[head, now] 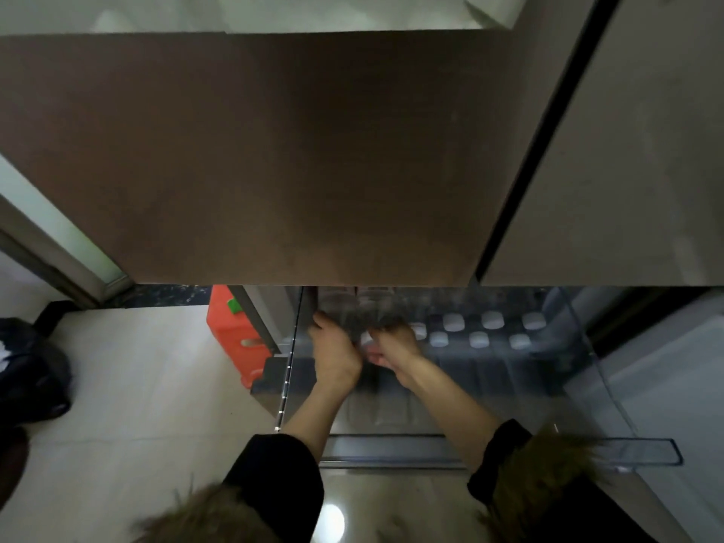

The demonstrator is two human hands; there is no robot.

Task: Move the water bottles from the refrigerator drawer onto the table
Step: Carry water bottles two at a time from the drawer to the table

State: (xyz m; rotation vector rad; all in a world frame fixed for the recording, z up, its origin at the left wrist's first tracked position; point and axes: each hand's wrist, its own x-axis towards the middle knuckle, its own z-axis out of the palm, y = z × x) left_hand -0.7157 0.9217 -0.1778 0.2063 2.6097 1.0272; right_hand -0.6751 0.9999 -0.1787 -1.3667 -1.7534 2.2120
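Refrigerator drawer (pixel 623 397) pulled open below brown fridge door (pixel 274 158). Water bottles (pixel 482 335) stand upright in drawer, white caps showing in two rows at right half; more bottles at back left, blurry. Left hand (pixel 333 352) reaches into left part of drawer, fingers curled down around a bottle, grip partly hidden. Right hand (pixel 393 344) just beside it, fingers curled on a white-capped bottle (pixel 367 339). Black sleeves with fur cuffs (pixel 548 468). Orange container (pixel 235 331) on tile floor (pixel 149 386) left of drawer.
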